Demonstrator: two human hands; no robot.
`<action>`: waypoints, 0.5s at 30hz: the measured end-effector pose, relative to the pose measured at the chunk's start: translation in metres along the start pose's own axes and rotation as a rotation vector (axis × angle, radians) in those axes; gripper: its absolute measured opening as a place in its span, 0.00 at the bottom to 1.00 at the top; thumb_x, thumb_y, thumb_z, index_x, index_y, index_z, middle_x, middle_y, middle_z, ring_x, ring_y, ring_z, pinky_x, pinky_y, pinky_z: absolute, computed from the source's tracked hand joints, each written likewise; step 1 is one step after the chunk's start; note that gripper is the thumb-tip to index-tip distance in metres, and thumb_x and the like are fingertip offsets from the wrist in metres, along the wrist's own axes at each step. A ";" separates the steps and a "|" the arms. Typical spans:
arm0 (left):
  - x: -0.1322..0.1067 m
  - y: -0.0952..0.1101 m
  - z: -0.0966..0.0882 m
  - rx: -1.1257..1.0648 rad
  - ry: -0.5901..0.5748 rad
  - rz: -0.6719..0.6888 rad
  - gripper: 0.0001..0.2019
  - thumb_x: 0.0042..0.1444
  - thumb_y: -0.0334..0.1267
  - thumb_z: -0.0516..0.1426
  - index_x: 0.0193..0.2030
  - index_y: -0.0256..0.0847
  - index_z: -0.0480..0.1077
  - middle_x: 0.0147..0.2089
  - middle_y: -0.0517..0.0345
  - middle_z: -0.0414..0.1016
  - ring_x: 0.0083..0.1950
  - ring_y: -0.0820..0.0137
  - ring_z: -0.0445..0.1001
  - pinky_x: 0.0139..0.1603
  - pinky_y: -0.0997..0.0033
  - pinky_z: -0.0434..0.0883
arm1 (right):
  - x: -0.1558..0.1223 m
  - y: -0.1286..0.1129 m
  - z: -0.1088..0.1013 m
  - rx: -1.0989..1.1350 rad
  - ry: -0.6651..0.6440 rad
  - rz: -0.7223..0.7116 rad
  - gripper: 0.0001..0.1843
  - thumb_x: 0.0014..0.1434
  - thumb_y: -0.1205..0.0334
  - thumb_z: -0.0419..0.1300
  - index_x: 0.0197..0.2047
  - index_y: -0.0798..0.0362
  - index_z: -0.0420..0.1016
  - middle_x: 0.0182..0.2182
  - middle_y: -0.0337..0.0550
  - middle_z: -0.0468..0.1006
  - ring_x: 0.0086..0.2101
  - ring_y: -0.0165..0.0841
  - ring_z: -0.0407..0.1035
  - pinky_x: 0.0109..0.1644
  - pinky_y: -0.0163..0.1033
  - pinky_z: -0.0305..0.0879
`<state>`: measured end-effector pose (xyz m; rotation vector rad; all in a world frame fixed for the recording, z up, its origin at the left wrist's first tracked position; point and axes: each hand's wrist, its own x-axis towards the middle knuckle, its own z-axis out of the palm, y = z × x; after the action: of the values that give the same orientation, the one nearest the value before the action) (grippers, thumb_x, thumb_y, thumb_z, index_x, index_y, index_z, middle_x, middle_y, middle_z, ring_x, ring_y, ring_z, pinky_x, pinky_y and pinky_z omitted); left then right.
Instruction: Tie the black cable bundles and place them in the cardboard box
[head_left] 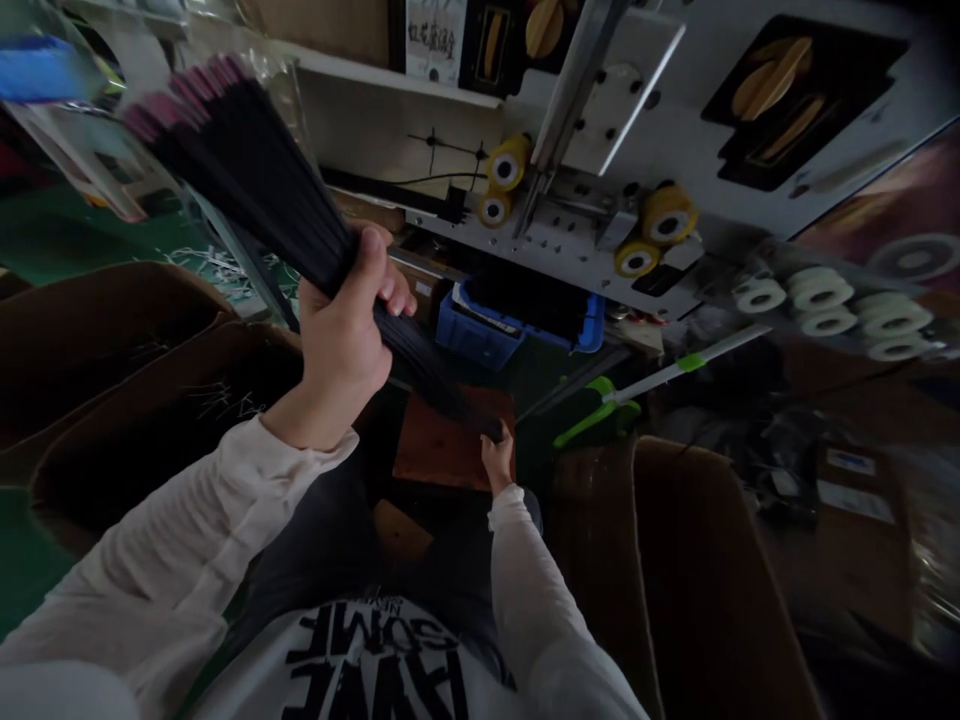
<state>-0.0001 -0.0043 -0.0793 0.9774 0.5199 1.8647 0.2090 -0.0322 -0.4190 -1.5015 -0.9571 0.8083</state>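
Note:
My left hand is shut around the middle of a long bundle of black wires, which fans out toward the upper left and ends in pink tips. My right hand is lower down at the bundle's far narrow end, with its fingers against the wire ends. A brown board lies just behind and below that hand. Part of the bundle passes over the board's top edge.
Open cardboard boxes stand to the left, and another stands to the right. Ahead are a blue plastic crate, a machine plate with yellow rollers, white rollers and a green-handled tool.

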 end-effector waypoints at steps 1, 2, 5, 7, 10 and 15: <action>0.000 0.000 0.001 0.002 0.006 0.001 0.07 0.56 0.37 0.61 0.28 0.43 0.69 0.21 0.65 0.54 0.21 0.77 0.56 0.24 0.75 0.60 | 0.000 -0.001 -0.001 0.011 -0.001 0.014 0.12 0.43 0.65 0.57 0.34 0.55 0.70 0.30 0.44 0.74 0.34 0.35 0.68 0.42 0.41 0.66; -0.001 0.000 0.002 0.012 0.015 -0.003 0.07 0.55 0.37 0.61 0.28 0.43 0.69 0.20 0.65 0.55 0.21 0.77 0.56 0.24 0.75 0.61 | -0.001 -0.002 -0.003 0.024 0.000 0.027 0.12 0.42 0.65 0.58 0.34 0.55 0.70 0.29 0.43 0.73 0.33 0.35 0.68 0.42 0.41 0.66; -0.002 -0.004 0.004 0.035 0.024 -0.018 0.08 0.54 0.39 0.62 0.29 0.42 0.68 0.20 0.65 0.55 0.21 0.77 0.57 0.25 0.74 0.61 | -0.004 -0.008 -0.005 0.083 -0.001 0.065 0.11 0.42 0.65 0.59 0.33 0.54 0.69 0.26 0.40 0.72 0.31 0.33 0.66 0.40 0.40 0.66; -0.002 -0.008 0.003 0.010 0.013 0.008 0.08 0.54 0.39 0.62 0.29 0.42 0.68 0.20 0.65 0.55 0.20 0.77 0.57 0.24 0.74 0.60 | -0.007 -0.019 -0.004 0.146 -0.027 0.089 0.08 0.43 0.63 0.60 0.29 0.53 0.66 0.23 0.37 0.69 0.28 0.31 0.63 0.38 0.40 0.65; 0.000 -0.008 -0.003 -0.013 0.034 0.024 0.07 0.56 0.37 0.60 0.29 0.41 0.68 0.20 0.66 0.55 0.20 0.78 0.57 0.25 0.74 0.61 | -0.015 -0.045 0.001 0.267 -0.075 0.123 0.12 0.51 0.55 0.58 0.25 0.50 0.58 0.20 0.32 0.61 0.25 0.28 0.60 0.36 0.39 0.66; 0.004 0.013 -0.021 -0.029 0.197 -0.043 0.08 0.59 0.35 0.57 0.29 0.42 0.66 0.21 0.66 0.53 0.21 0.78 0.56 0.26 0.75 0.62 | -0.035 -0.100 0.009 0.720 -0.236 0.229 0.16 0.54 0.55 0.61 0.28 0.50 0.55 0.22 0.28 0.51 0.22 0.23 0.53 0.36 0.36 0.65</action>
<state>-0.0248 -0.0059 -0.0817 0.7613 0.6243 1.9357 0.1717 -0.0553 -0.3217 -0.9013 -0.5614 1.3476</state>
